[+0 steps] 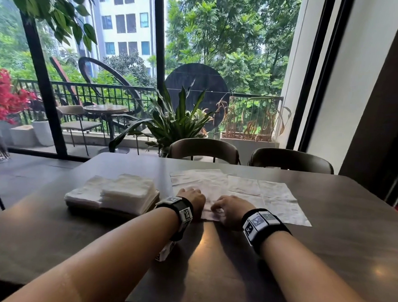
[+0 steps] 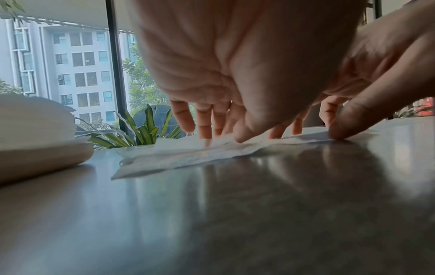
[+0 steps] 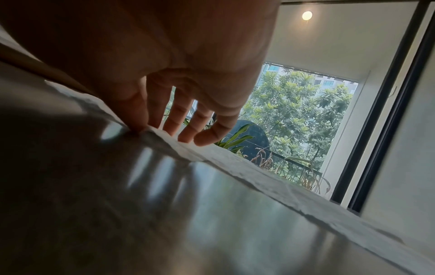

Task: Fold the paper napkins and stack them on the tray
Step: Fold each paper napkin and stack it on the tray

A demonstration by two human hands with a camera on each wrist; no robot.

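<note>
Several unfolded white paper napkins [image 1: 275,198] lie overlapping on the dark table. My left hand [image 1: 192,197] rests on the nearest napkin [image 1: 217,187]. In the left wrist view its straight fingers [image 2: 207,130] and thumb press down on that sheet [image 2: 179,160]. My right hand [image 1: 227,208] sits just beside it, fingers curled. Its thumb and fingertips [image 3: 141,122] pinch the napkin's near edge [image 3: 188,148], which is slightly raised. To the left stands the tray [image 1: 157,195] with two stacks of folded napkins [image 1: 126,191]. The tray's rim [image 2: 47,158] is close to my left hand.
Two dark chairs [image 1: 203,148] [image 1: 290,159] stand at the table's far side. Behind them is a potted plant [image 1: 176,123] against the window. Bare tabletop [image 1: 325,257] stretches in front of and to the right of my hands.
</note>
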